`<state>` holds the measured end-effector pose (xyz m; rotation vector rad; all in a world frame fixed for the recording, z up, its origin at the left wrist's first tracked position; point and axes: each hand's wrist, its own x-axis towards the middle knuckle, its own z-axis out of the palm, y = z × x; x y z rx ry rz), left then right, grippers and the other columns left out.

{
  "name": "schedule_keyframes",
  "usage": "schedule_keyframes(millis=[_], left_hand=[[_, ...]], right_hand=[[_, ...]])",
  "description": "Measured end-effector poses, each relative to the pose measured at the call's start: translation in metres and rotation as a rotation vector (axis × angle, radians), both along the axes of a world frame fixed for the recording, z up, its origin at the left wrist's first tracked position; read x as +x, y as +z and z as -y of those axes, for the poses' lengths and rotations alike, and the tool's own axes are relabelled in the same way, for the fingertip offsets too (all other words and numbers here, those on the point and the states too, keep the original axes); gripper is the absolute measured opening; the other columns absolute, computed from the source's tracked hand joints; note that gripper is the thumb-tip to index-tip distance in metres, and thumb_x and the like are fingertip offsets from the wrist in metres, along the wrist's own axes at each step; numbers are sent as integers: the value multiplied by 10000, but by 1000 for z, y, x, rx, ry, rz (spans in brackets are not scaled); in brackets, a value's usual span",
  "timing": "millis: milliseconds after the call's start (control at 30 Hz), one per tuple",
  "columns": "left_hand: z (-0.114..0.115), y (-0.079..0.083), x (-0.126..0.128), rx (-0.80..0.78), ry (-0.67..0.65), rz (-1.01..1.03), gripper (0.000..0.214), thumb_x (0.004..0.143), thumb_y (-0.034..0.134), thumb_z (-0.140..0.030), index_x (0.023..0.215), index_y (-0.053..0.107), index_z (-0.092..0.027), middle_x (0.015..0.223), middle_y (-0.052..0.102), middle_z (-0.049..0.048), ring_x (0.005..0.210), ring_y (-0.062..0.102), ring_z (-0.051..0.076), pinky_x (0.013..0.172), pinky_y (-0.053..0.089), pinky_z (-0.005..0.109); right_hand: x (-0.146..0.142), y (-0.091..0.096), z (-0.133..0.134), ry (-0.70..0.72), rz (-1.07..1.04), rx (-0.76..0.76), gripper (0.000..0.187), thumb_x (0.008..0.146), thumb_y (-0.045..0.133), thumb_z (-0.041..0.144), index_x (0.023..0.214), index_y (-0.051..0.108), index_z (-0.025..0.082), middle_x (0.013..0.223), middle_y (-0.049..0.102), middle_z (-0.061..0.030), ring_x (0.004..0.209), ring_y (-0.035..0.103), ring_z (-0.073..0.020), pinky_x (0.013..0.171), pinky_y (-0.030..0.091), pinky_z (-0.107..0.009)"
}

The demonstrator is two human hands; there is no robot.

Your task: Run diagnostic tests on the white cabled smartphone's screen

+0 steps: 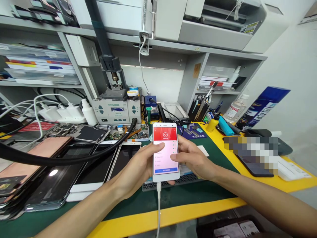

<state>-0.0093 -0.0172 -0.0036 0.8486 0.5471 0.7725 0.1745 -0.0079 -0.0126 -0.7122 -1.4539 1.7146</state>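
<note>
A white smartphone (165, 152) is held upright above the green mat (188, 193), its screen lit with a red band on top and a blue button below. A white cable (158, 208) hangs from its bottom edge. My left hand (138, 165) wraps its left side, with the thumb lying across the screen. My right hand (192, 157) grips the right side, fingers behind and thumb on the screen's edge.
Several phones and dark screen panels (61, 175) lie at left under a thick black hose (74, 158). A rework station (116, 110) stands behind, with a tool holder (201, 109), bottles (234, 110), a dark phone (255, 167) at right, and the yellow table edge (173, 213) in front.
</note>
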Motion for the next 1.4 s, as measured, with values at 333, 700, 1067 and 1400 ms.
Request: schedule_keyframes(millis=[333,700,1067,1400], left_hand=[[0,-3,-1,3,-3,4,403,916,529,-375,1212,621,-117,1042,695,164,898,663,331,697,573,518],[-1,-3,0,5,1,-4,398,916,531,-374,1204,624,-116,1044,693,161,887,665,325,695,575,516],[-1,-2,-1,-9,-9,13,397,922,528,-373,1233,615,-142,1128,672,159,916,654,326,710,571,534],[-1,-4,-2,3,-15,27,380,932,514,-366,1238,619,-168,1184,652,158,964,639,319,726,577,526]], right_hand=[[0,1,0,21,38,44,405,857,581,142,1234,450,211,854,720,-43,655,694,-174,565,555,-272],[1,0,-1,19,50,44,399,867,580,158,1237,443,220,882,716,-45,668,695,-174,575,554,-276],[0,0,1,30,33,37,400,864,583,153,1234,446,216,859,713,-36,655,689,-177,557,553,-278],[1,1,0,23,12,5,411,847,616,169,1228,471,219,925,708,-40,646,683,-170,544,563,-287]])
